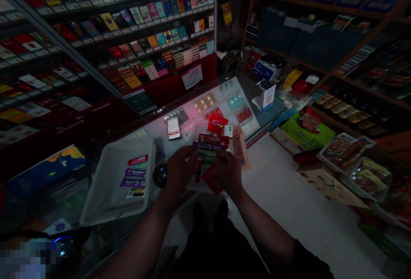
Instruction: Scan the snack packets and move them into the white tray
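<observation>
Both my hands meet over a glass counter in a dim shop. My left hand is closed on the left side of a fanned bunch of small packets. My right hand is closed on the bunch's right side, with a red packet sticking out below its fingers. The packets are red, purple and green; their print is too dark to read. A loose red packet lies on the counter just beyond the bunch.
A white tray with a few flat packets sits left of my hands, a dark round object beside it. Shelves of cigarette packs rise behind the counter. Boxes of snacks line the right.
</observation>
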Tool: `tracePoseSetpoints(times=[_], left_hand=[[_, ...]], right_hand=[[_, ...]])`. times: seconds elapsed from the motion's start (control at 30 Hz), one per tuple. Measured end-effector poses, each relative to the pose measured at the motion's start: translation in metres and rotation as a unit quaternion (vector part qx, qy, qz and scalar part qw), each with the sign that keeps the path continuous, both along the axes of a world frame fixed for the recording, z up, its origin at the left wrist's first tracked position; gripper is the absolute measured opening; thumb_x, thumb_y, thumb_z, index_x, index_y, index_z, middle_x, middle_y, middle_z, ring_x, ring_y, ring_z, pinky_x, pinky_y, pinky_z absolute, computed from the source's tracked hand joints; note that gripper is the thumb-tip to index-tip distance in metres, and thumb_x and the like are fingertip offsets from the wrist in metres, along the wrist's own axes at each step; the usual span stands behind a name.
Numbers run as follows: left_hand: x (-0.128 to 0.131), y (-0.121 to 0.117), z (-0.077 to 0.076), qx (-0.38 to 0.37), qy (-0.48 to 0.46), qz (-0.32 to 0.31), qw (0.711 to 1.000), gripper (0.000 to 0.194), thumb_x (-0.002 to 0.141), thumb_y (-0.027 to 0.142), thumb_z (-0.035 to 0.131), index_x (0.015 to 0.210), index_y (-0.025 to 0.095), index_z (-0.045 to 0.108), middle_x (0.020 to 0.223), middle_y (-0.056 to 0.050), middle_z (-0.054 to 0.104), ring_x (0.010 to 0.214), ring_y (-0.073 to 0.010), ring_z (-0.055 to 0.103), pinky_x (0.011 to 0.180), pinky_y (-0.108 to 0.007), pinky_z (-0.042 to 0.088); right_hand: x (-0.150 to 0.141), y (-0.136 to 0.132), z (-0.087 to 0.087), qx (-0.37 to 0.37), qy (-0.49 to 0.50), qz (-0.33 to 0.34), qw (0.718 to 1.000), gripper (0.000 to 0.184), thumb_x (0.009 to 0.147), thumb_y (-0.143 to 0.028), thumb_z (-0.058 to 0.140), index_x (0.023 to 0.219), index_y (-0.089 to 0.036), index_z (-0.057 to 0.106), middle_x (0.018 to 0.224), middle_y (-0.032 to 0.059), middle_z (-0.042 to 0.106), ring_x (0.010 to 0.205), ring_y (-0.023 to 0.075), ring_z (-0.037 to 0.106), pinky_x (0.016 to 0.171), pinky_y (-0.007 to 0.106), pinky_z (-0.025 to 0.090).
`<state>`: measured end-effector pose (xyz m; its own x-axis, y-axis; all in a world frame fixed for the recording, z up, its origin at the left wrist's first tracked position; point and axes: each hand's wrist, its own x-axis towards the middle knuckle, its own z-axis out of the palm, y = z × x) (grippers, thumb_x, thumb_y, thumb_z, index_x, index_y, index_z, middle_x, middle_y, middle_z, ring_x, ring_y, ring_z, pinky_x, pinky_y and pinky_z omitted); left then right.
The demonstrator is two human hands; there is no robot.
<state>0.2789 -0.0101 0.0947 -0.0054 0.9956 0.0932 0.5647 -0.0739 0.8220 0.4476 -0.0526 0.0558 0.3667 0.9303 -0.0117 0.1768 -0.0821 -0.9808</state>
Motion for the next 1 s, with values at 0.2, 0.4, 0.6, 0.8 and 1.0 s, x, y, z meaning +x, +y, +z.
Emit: tracePoseSetpoints(times=[0.2, 0.4, 0.6, 0.8, 1.0], left_hand=[[-0.016, -0.008, 0.019, -0.048, -0.111, 0.014, 0.993, 0.024, 0.083, 0.042, 0.072, 0.095, 0.021, 0.078, 0.091, -0.004, 0.082, 0.085, -0.0208, 0.076, 0.078, -0.031, 0.058], [-0.041, -0.016, 0.038, -0.048, -0.161, 0.047, 0.985, 0.029, 0.08, 0.042, 0.075, 0.098, 0.02, 0.08, 0.098, -0.005, 0.083, 0.089, -0.0224, 0.077, 0.081, -0.032, 0.061], [-0.074, -0.022, 0.041, -0.016, -0.171, 0.06, 0.983, 0.032, 0.082, 0.042, 0.076, 0.104, 0.02, 0.082, 0.114, -0.007, 0.082, 0.107, -0.0257, 0.076, 0.098, -0.04, 0.059], [-0.108, -0.021, 0.029, -0.005, -0.183, 0.064, 0.981, 0.025, 0.086, 0.042, 0.071, 0.093, 0.021, 0.082, 0.129, -0.007, 0.077, 0.119, -0.0282, 0.073, 0.109, -0.047, 0.055], [-0.138, -0.007, 0.012, 0.015, -0.168, 0.056, 0.984, 0.026, 0.086, 0.044, 0.069, 0.089, 0.022, 0.082, 0.131, -0.006, 0.076, 0.118, -0.029, 0.073, 0.109, -0.047, 0.056]], right_hand=[[-0.014, -0.01, 0.021, 0.011, 0.091, -0.032, 0.995, 0.014, 0.081, -0.034, 0.07, 0.086, -0.022, 0.072, 0.086, 0.0036, 0.077, 0.077, 0.0193, 0.068, 0.072, 0.031, 0.054], [-0.045, -0.014, 0.036, -0.002, 0.171, -0.041, 0.985, 0.019, 0.074, -0.037, 0.077, 0.082, -0.021, 0.074, 0.079, 0.0018, 0.076, 0.071, 0.0189, 0.066, 0.069, 0.031, 0.051], [-0.087, -0.015, 0.04, -0.024, 0.249, -0.032, 0.968, 0.027, 0.075, -0.046, 0.078, 0.084, -0.022, 0.071, 0.072, 0.0006, 0.075, 0.062, 0.0194, 0.068, 0.063, 0.032, 0.053], [-0.129, -0.01, 0.042, -0.029, 0.291, -0.071, 0.954, 0.037, 0.067, -0.048, 0.085, 0.089, -0.021, 0.074, 0.08, 0.0049, 0.079, 0.077, 0.0252, 0.077, 0.065, 0.033, 0.058], [-0.155, 0.006, 0.034, 0.006, 0.239, -0.077, 0.968, 0.028, 0.072, -0.041, 0.081, 0.089, -0.018, 0.08, 0.084, 0.0059, 0.081, 0.084, 0.0252, 0.078, 0.081, 0.036, 0.06]])
